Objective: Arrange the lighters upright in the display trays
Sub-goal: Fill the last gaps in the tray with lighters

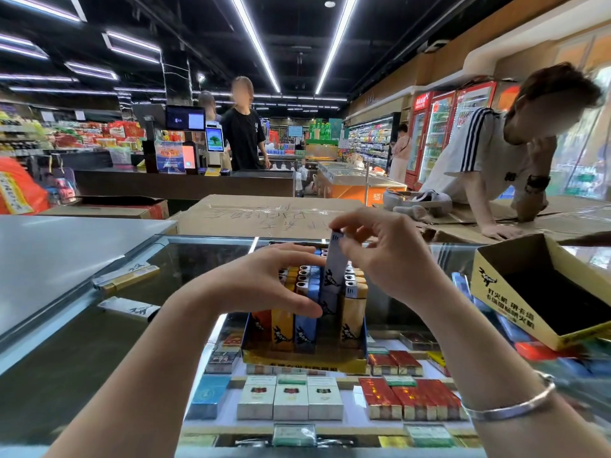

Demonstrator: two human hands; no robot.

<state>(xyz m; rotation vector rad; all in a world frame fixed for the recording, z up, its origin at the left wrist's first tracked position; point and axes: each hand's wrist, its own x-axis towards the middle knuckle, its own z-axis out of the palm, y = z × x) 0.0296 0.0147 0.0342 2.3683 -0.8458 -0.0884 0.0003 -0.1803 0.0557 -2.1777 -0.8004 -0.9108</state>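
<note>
The right hand [393,256] pinches the grey lighter [334,269] upright by its top, directly above its slot in the tray [304,358] (left hand [267,279] grasps the neighbouring lighters [299,292]).

Just one view here, a wide-angle head cam that looked forward and down over a glass counter [185,259]. It sat close: both forearms came in from 6 o'clock, the tray [304,357] was dead center, and the shop stretched away toward 12 o'clock.
</note>
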